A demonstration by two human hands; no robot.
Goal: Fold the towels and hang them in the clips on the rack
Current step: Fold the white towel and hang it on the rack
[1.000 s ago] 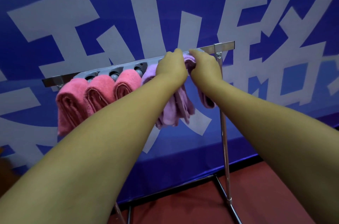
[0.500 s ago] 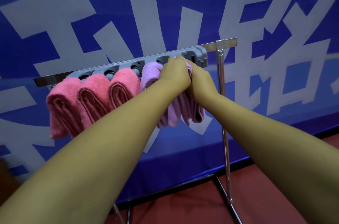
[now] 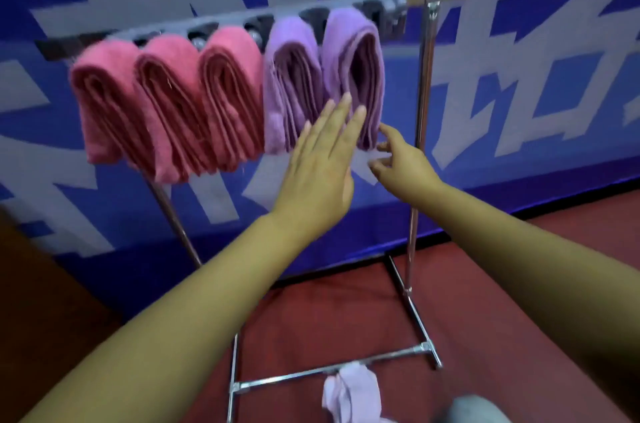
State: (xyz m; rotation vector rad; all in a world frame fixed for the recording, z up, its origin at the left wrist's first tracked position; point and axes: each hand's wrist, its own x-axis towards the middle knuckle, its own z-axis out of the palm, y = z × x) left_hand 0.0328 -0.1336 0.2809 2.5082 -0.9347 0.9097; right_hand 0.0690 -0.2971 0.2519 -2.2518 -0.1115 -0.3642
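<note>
A blue banner with large pale grey characters fills the background, above a dark red floor. In front stands a chrome tubular rack with a grey clip strip along its top bar.

Five folded terry towels hang side by side from the clip strip, each touching its neighbour: three pink folded towels on the left, then two lilac folded towels on the right. The rightmost clip slot beyond them is empty.

The left hand is open and flat, fingers extended, with its fingertips over the lower edges of the two lilac towels. The right hand is open, fingers loosely curled, just beside the bottom of the rightmost lilac towel; it grips nothing.

A crumpled pale lilac towel lies against the rack's base crossbar.
</note>
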